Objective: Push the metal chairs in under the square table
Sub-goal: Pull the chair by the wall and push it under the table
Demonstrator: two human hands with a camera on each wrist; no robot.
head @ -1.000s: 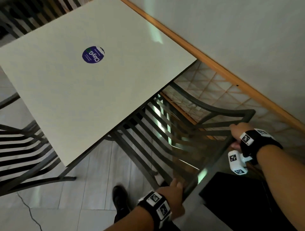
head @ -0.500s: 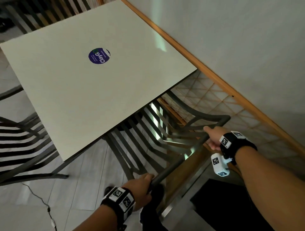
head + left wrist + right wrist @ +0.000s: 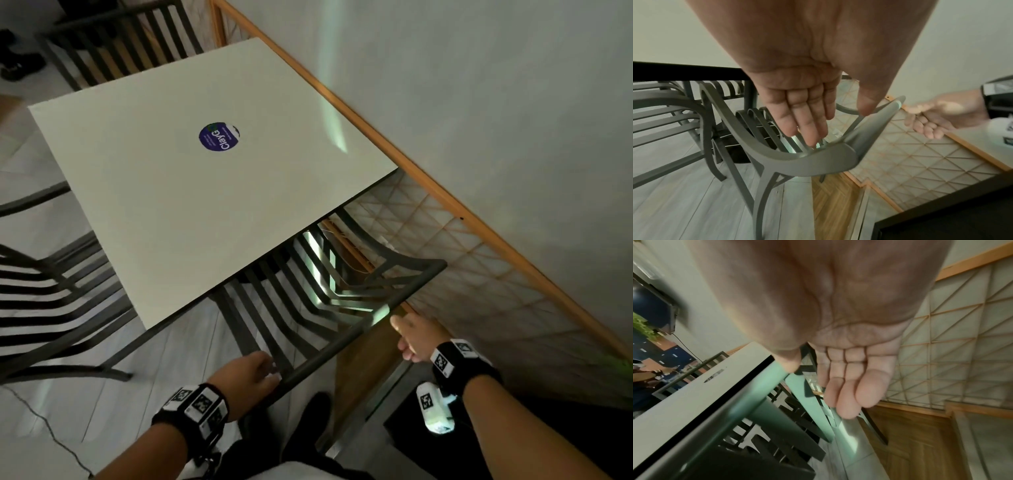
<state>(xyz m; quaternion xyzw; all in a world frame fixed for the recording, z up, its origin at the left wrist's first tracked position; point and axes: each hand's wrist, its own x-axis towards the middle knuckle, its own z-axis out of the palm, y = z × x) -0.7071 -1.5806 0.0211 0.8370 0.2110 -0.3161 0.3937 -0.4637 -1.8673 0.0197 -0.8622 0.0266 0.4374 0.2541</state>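
Note:
A white square table (image 3: 205,205) with a round blue sticker stands in the middle of the head view. A dark metal slatted chair (image 3: 359,329) sits at its near side, seat partly under the top. My left hand (image 3: 253,373) is at the left end of the chair's top rail (image 3: 807,160), fingers straight and reaching over it among the slats, thumb close to the bar. My right hand (image 3: 414,337) hovers just behind the rail's right half (image 3: 764,386), fingers loosely extended (image 3: 849,386), thumb near the bar. Neither hand grips anything.
A second metal chair (image 3: 51,301) stands at the table's left side and a third (image 3: 120,44) at the far side. A wall with an orange wooden rail (image 3: 445,205) and a lattice panel (image 3: 479,281) runs close on the right. A black object (image 3: 548,428) lies at lower right.
The chair has slid further in under the table. Both hands, which gripped its top rail, have let go and now lie open beside it.

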